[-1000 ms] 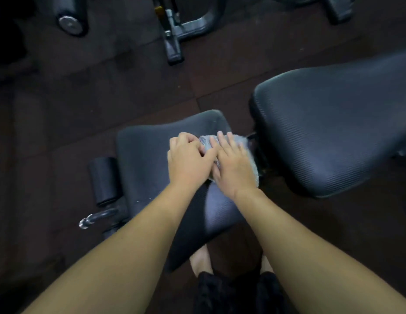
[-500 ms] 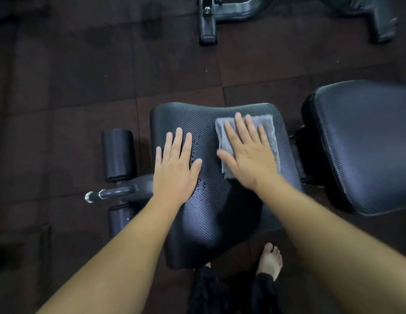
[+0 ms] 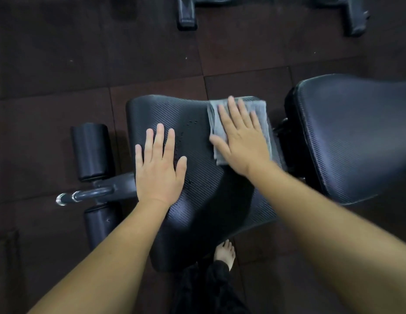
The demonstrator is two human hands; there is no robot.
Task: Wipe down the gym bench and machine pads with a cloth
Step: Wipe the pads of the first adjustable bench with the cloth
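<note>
**While both palms lie flat: cloth (image 3: 262, 109) on the seat pad (image 3: 209, 200)**

As I look down from the head view, my right hand (image 3: 242, 141) presses the folded grey cloth onto the far right part of the black seat pad, fingers straight and spread, curled round nothing. My left hand (image 3: 159, 164) lies flat on the pad's left side, apart from the cloth, fingers also straight. Water droplets (image 3: 190, 123) bead between the hands. The backrest pad (image 3: 356, 137) sits just right; a foam roller (image 3: 91, 152) sits left.
</note>
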